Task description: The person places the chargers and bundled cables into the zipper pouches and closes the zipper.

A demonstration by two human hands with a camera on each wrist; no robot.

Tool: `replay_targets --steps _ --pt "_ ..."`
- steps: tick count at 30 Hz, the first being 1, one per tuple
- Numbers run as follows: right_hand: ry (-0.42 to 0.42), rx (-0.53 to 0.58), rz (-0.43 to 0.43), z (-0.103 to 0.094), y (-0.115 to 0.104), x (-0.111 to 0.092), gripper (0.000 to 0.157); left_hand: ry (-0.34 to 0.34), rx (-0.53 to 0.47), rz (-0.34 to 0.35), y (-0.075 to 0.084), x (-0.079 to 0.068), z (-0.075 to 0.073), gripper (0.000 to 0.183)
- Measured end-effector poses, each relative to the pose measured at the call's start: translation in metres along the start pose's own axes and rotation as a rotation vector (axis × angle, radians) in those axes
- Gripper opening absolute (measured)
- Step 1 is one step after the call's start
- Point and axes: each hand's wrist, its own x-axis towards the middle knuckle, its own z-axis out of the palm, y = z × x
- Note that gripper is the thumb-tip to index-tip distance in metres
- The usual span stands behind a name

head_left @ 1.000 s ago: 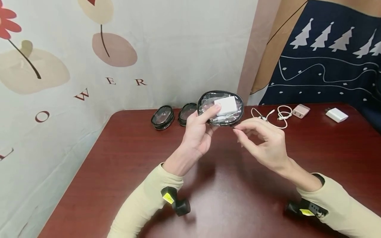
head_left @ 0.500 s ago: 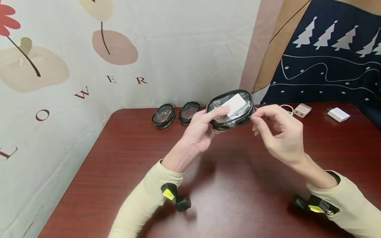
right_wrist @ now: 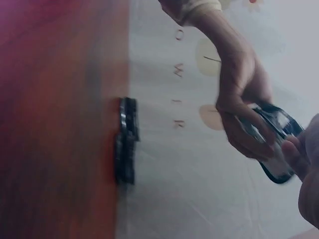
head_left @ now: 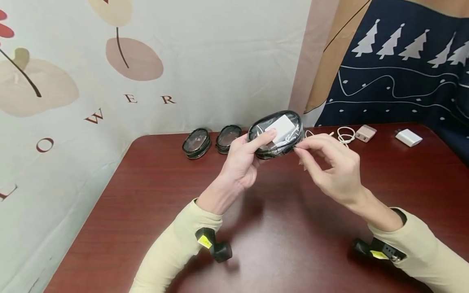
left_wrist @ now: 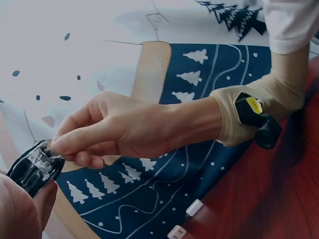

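A clear oval zip pouch (head_left: 269,154) with black trim is held above the table, tilted so that its side shows. Inside it lies a white block (head_left: 283,127), seen through the clear face. My left hand (head_left: 239,162) grips the pouch from the left, thumb on the face and fingers underneath. At the pouch's right edge, my right hand (head_left: 337,171) pinches with thumb and forefinger along the zip seam; the small part between the fingertips is hidden. In the right wrist view, the left hand (right_wrist: 244,94) is wrapped around the pouch (right_wrist: 279,119).
Two more black-trimmed clear pouches, one (head_left: 196,143) left of the other (head_left: 228,137), stand at the table's back edge. Behind my right hand lie a white cable (head_left: 345,136), a pinkish two-port charger (head_left: 365,133) and a white charger (head_left: 408,137). Printed cloth hangs behind the table (head_left: 176,183).
The pouch has tilted, bringing its side into view. My right hand's pinch has moved from the bottom edge up around to the right edge, going furthest right midway. The left hand keeps its grip.
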Motion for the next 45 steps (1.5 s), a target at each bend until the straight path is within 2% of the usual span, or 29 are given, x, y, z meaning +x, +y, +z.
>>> replay_targets --steps 3,7,18,22,26,30,35,39,43,45 --pt "-0.05 0.011 0.02 -0.006 0.0 0.005 0.021 0.021 -0.036 -0.009 0.003 0.001 -0.002 0.015" --pt "-0.099 -0.03 0.032 -0.011 0.0 0.007 0.027 0.039 -0.06 -0.042 0.006 0.001 -0.005 0.013" --pt "-0.036 -0.104 0.057 -0.013 0.001 0.013 0.026 0.008 -0.006 -0.053 0.012 0.0 -0.003 0.011" --pt "-0.062 -0.007 0.067 -0.011 0.0 0.012 0.011 0.007 -0.002 -0.046 0.012 0.0 -0.004 0.013" --pt "-0.108 0.106 0.078 -0.003 -0.004 0.009 0.009 0.005 -0.016 -0.038 0.01 0.0 -0.006 0.016" --pt "-0.129 0.071 0.113 -0.003 -0.005 0.009 0.027 0.01 -0.011 -0.032 0.009 0.001 -0.008 0.019" --pt "-0.179 0.054 0.204 -0.006 0.006 0.008 0.031 0.086 -0.035 -0.024 0.01 0.012 -0.013 0.033" --pt "-0.225 0.057 0.261 -0.008 0.017 0.005 0.025 0.147 -0.086 -0.03 0.012 0.024 -0.019 0.038" --pt "-0.268 0.026 0.297 -0.01 0.029 0.004 0.018 0.14 -0.116 -0.035 0.013 0.036 -0.024 0.039" --pt "-0.32 0.009 0.324 -0.011 0.036 0.002 0.016 0.132 -0.132 -0.04 0.012 0.042 -0.026 0.04"
